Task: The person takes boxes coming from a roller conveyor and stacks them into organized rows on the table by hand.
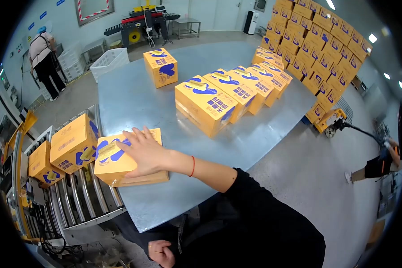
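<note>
My right hand [145, 154], a red string on its wrist, lies with fingers spread on top of a yellow cardboard box [152, 179]. That carton with blue print straddles the edge between the roller conveyor [85, 196] and the metal table [183, 165]. Low in the view, near my body, my left hand [161, 253] is curled closed, with a ring on one finger and nothing visible in it. Two more cartons, one nearer [73, 145] and one farther left [43, 163], sit on the rollers beside the box under my right hand.
A row of several cartons [205, 105] stands across the table, with a single carton [161, 69] behind. Stacked cartons [324, 49] rest on a yellow pallet jack [332, 119]; a person [382, 165] is at its handle. Another person [42, 53] stands by white crates [109, 62].
</note>
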